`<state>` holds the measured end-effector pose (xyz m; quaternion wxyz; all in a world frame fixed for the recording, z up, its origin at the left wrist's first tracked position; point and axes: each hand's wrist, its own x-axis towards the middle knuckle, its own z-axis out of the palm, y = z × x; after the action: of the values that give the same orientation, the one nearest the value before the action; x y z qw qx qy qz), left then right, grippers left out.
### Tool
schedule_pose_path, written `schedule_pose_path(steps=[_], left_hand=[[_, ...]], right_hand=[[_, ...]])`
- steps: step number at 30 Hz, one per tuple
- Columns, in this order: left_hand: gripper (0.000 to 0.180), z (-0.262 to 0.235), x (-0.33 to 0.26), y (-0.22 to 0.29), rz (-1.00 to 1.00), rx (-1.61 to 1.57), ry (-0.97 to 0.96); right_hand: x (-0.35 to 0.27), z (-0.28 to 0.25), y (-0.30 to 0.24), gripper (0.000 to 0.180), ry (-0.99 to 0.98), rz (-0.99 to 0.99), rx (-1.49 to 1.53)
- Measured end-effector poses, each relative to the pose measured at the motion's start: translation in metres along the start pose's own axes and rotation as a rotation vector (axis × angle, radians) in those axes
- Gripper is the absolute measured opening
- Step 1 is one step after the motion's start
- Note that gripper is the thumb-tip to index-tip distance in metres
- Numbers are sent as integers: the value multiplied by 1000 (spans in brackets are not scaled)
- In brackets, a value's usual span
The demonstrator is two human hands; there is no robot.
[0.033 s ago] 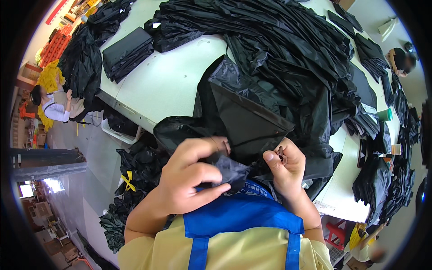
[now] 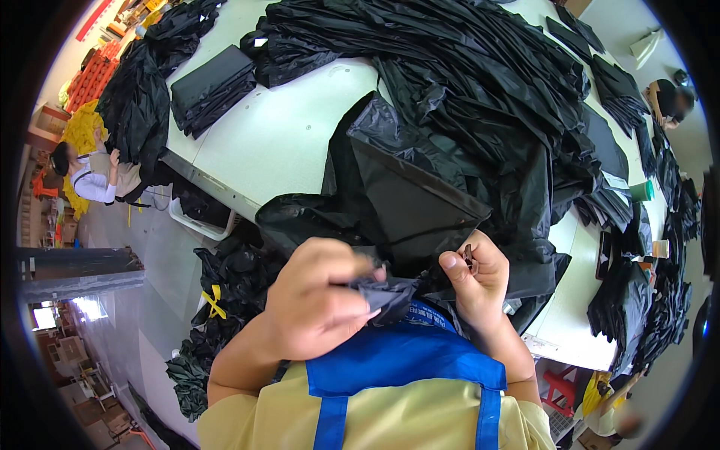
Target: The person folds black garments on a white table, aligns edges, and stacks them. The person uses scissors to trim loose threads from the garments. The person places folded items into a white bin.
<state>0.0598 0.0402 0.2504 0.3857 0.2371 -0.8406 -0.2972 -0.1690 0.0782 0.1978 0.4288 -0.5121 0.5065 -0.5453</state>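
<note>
Black, slightly glossy fabric (image 2: 420,210) lies bunched on the table edge before me and hangs over toward my lap. My left hand (image 2: 319,300), partly smeared by motion, closes its thumb and fingers round a loose corner of this fabric. To its right my right hand (image 2: 480,281) is closed, thumb against curled fingers. A small dark looped piece (image 2: 469,257) sticks out between thumb and forefinger; its kind I cannot make out. Fabric also runs up to the right thumb. A flat, stiffer-looking panel of the fabric spreads above both hands.
A long heap of black fabric (image 2: 450,52) covers the far side of the white table (image 2: 300,124). Folded black stacks (image 2: 214,90) lie at left and right. A white basket (image 2: 202,223) and a dark pile with a yellow tie (image 2: 214,301) stand left. Other people work farther off.
My left hand's fingers have drawn together on the fabric corner, and that corner has folded down. The right hand has stayed in place.
</note>
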Motion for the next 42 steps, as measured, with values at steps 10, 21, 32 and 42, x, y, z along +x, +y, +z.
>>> schedule_pose_path(steps=[10,21,32,42], left_hand=[[11,22,-15,1,444,187,68],[32,31,-15,0,-312,-615,288],[28,31,-11,4,-592,-921,295],[18,33,-16,-5,-121,-401,282]], right_hand=[[-6,-13,-15,18,-6,-202,21],[-11,-10,-23,37,-175,-91,178],[4,7,-40,33,-208,-201,-56],[-7,3,-28,35,-239,-156,-126]])
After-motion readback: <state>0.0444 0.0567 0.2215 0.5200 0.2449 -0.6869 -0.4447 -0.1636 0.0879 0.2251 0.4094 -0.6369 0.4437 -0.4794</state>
